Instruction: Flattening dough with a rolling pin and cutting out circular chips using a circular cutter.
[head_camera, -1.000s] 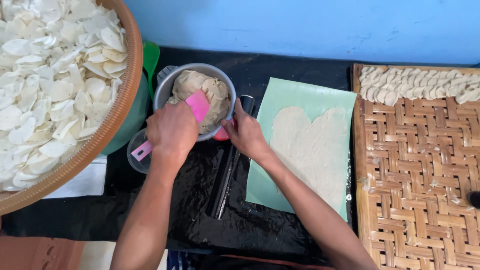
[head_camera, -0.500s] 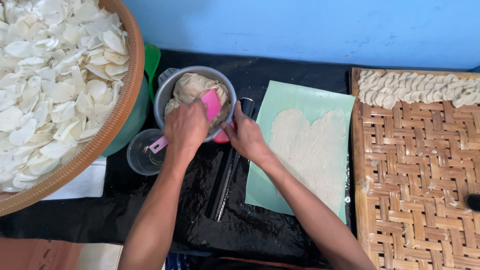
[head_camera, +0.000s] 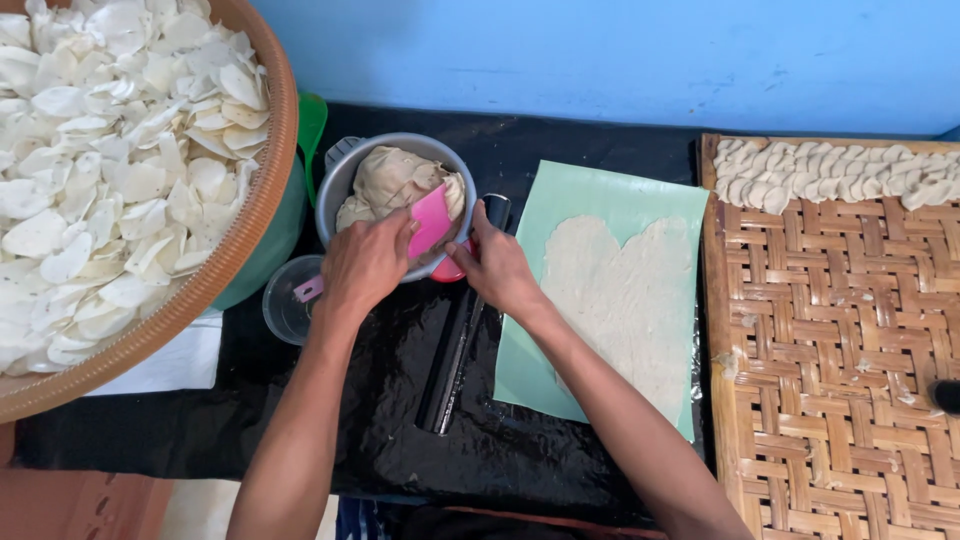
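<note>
My left hand (head_camera: 365, 265) grips a pink scraper (head_camera: 430, 220) whose blade reaches into a grey metal bowl (head_camera: 335, 190) holding pale dough (head_camera: 390, 180). My right hand (head_camera: 495, 265) rests against the bowl's right rim, steadying it, fingers curled at the edge. A red object peeks out under the bowl by my right thumb. To the right lies a green mat (head_camera: 590, 200) with a thin, flattened sheet of dough (head_camera: 625, 300) on it. A dark rolling pin (head_camera: 455, 350) lies between the bowl and the mat.
A large woven basket (head_camera: 265, 200) full of white chips fills the upper left, over a green tub. A small clear cup (head_camera: 285, 310) sits beside the bowl. A woven bamboo tray (head_camera: 830, 370) on the right carries cut dough pieces (head_camera: 830, 170) along its far edge. Black plastic covers the table.
My left hand has slid the pink scraper up and right, from over the bowl's front into the dough at its right side. My right hand stays at the rim.
</note>
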